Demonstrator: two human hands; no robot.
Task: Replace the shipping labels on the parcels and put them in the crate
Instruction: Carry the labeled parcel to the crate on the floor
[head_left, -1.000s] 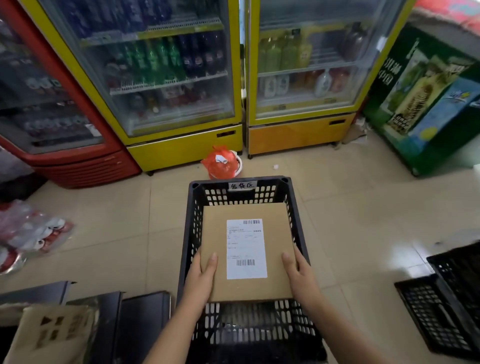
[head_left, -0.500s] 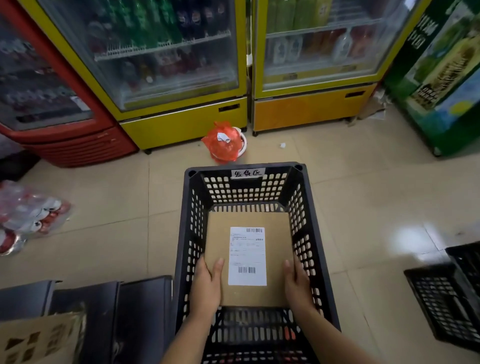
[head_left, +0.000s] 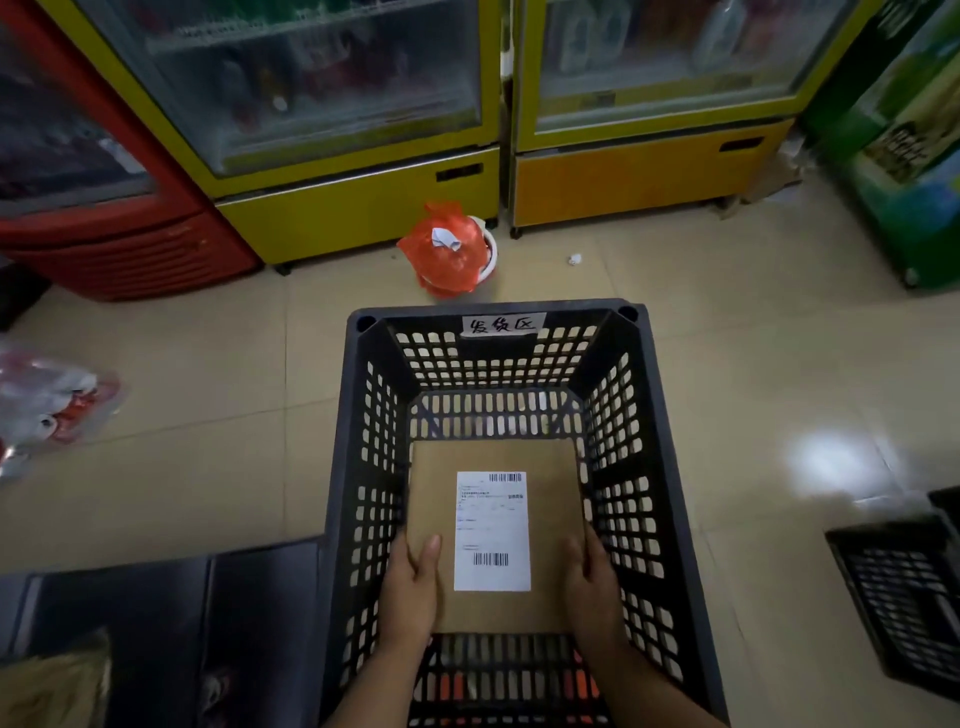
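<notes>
A flat brown cardboard parcel (head_left: 545, 478) with a white shipping label (head_left: 491, 530) on top lies deep inside a black perforated crate (head_left: 363, 467) on the floor. My left hand (head_left: 410, 592) holds the parcel's near left edge, thumb on top. My right hand (head_left: 589, 587) holds the near right edge the same way. A handwritten white tag (head_left: 501, 325) is stuck on the crate's far rim.
Glass-door drink fridges (head_left: 337, 130) stand behind the crate, with a small bin lined with an orange bag (head_left: 449, 252) in front of them. A second black crate (head_left: 904, 597) sits at the right. Dark flat boxes (head_left: 156, 623) lie at lower left; packaged goods (head_left: 47, 405) at far left.
Both hands have lowered the parcel from above the crate's rim down to near its bottom. The view has tilted down and moved closer.
</notes>
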